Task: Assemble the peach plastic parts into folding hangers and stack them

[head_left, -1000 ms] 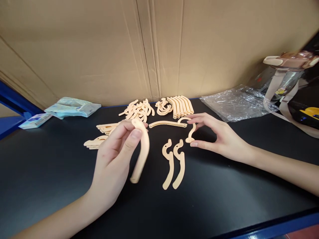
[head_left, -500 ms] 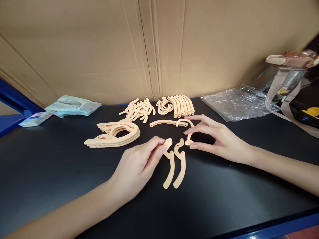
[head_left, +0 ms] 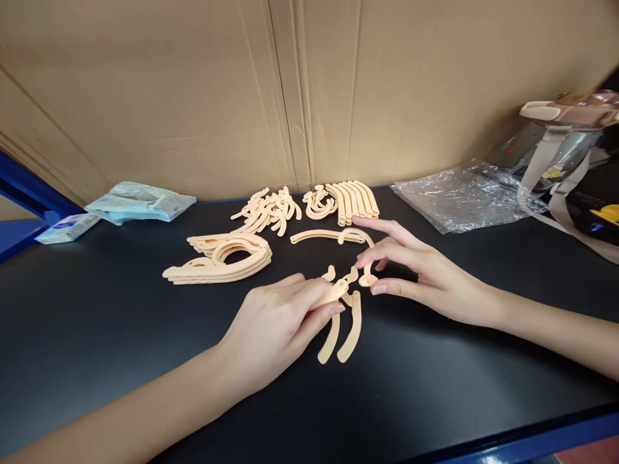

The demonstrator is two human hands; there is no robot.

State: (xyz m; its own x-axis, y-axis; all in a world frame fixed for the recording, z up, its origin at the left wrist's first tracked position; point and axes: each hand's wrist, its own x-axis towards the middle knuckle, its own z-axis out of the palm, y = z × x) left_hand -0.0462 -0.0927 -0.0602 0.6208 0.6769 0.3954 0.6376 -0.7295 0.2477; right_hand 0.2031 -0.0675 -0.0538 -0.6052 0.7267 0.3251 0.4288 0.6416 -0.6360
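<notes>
My left hand point(head_left: 278, 322) pinches a curved peach plastic strip point(head_left: 338, 289) and points its end to the right, just above two like strips point(head_left: 349, 328) lying side by side on the black table point(head_left: 120, 348). My right hand point(head_left: 418, 267) rests beside them, thumb and forefinger closed on a small hook-shaped peach piece point(head_left: 366, 274), the other fingers spread. The tip of the held strip nearly meets that hook piece. A long thin curved bar point(head_left: 326, 237) lies just behind the right hand's fingers.
A stack of flat peach hanger-shaped pieces point(head_left: 222, 261) lies left of centre. Heaps of curved pieces point(head_left: 268, 211) and a neat row of strips point(head_left: 353, 201) sit by the cardboard wall. Clear plastic bag point(head_left: 454, 200) and a visor-like object point(head_left: 561, 145) right; blue packets point(head_left: 138, 201) left.
My left hand came down from holding a strip up in the air, reached the pair of strips, and now pinches one toward the right hand. The right hand barely moved.
</notes>
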